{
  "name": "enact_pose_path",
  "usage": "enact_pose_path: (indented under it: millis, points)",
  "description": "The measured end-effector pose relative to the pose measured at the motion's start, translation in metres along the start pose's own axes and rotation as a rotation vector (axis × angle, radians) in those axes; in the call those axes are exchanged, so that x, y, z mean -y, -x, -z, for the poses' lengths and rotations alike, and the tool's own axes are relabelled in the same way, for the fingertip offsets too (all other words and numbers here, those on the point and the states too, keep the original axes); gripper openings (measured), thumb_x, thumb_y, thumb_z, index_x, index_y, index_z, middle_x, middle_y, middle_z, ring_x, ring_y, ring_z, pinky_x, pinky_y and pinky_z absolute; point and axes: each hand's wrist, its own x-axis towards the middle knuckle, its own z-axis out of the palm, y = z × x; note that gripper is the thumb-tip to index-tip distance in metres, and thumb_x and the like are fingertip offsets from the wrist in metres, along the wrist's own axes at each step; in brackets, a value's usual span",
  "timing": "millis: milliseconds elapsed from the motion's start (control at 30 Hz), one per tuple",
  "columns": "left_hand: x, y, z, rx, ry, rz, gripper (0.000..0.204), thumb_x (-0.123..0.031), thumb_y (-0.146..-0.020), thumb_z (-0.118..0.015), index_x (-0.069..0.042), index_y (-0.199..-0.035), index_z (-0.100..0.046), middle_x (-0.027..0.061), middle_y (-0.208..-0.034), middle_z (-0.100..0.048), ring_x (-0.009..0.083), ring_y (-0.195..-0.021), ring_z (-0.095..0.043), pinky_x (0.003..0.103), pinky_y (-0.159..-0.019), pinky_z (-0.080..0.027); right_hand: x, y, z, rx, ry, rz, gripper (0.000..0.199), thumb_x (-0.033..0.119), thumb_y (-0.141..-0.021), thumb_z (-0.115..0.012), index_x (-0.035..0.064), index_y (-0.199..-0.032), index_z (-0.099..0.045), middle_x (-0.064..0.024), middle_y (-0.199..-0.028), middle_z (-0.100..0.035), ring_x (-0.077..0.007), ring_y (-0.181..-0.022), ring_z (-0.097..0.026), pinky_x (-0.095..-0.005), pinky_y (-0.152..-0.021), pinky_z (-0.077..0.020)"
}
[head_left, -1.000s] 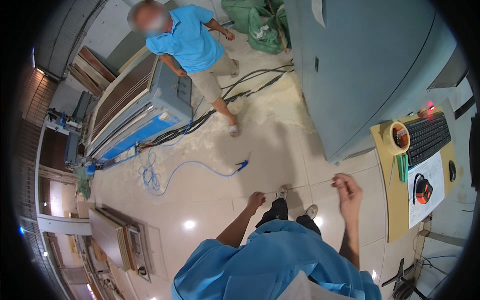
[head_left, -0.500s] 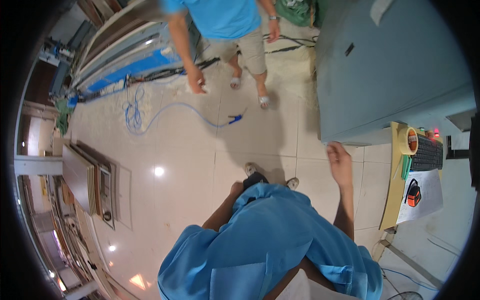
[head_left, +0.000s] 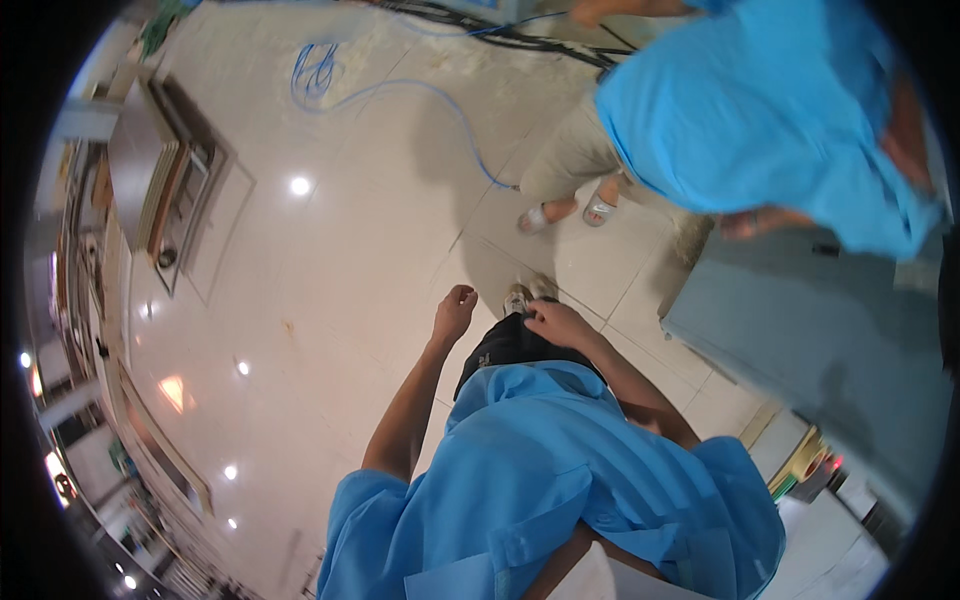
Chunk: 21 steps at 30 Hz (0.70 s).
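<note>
My left hand (head_left: 456, 312) is raised above the floor, left of my dark trousers. Its fingers are loosely curled in, and I see nothing in them. In front of my waist, over the trousers (head_left: 520, 345), hangs my right hand (head_left: 560, 326). Its fingers are bent but slightly apart, with no object visible in them. My shoes (head_left: 527, 295) show just beyond the hands. Neither hand touches a tool or a machine.
A person in a blue shirt (head_left: 740, 110) stands close at the far right, leaning beside a grey-blue cabinet (head_left: 800, 300). A blue air hose (head_left: 440, 92) lies curled across the tiled floor. Stacked boards (head_left: 140, 165) on a trolley stand at left; a desk (head_left: 830, 540) is at lower right.
My view has swung right and my right hand has moved from near the cabinet corner to before my waist. The other person has stepped closer, to the right, over the hose's end.
</note>
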Motion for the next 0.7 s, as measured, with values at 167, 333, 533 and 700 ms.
enact_pose_path:
  millis: [167,333,533,700]
  points:
    - [-0.051,-0.005,0.025,-0.089,0.257,-0.035,0.038,-0.031,-0.106,-0.058,-0.002,-0.127,-0.067,0.0213,-0.120,-0.074,0.0341,-0.110,-0.073,0.043,-0.094,-0.056,0.005,-0.147,0.009,0.035,0.040,-0.011,0.039,0.034,-0.097,-0.068,0.0015,-0.118,-0.067,-0.0187,-0.096,-0.076,-0.0355,-0.091,-0.074,-0.0442,-0.080,-0.0569]
    - [-0.054,-0.046,0.040,-0.147,0.417,-0.013,0.036,-0.028,-0.107,-0.057,-0.002,-0.130,-0.066,0.0209,-0.118,-0.074,0.0317,-0.106,-0.073,0.040,-0.093,-0.056,0.027,-0.266,-0.017,0.033,-0.224,-0.025,0.039,0.038,-0.096,-0.067,0.0046,-0.116,-0.069,-0.0206,-0.103,-0.075,-0.0363,-0.100,-0.073,-0.0456,-0.092,-0.0559]
    - [0.041,-0.072,0.077,-0.074,0.307,0.239,0.041,-0.031,-0.104,-0.057,-0.001,-0.130,-0.066,0.0222,-0.119,-0.074,0.0354,-0.112,-0.071,0.043,-0.097,-0.054,0.054,-0.344,-0.054,-0.015,-0.701,-0.340,0.028,0.033,-0.103,-0.063,0.0044,-0.103,-0.063,-0.0060,-0.084,-0.068,-0.0139,-0.071,-0.070,-0.0284,-0.060,-0.0563]
    - [0.107,-0.084,0.122,-0.054,-0.014,0.211,0.040,-0.032,-0.101,-0.061,-0.004,-0.129,-0.067,0.0206,-0.124,-0.072,0.0377,-0.116,-0.069,0.046,-0.098,-0.054,0.020,-0.397,-0.060,-0.042,-0.734,-0.461,0.031,0.037,-0.105,-0.059,0.0065,-0.105,-0.062,-0.0066,-0.082,-0.068,-0.0169,-0.069,-0.069,-0.0295,-0.058,-0.0558]
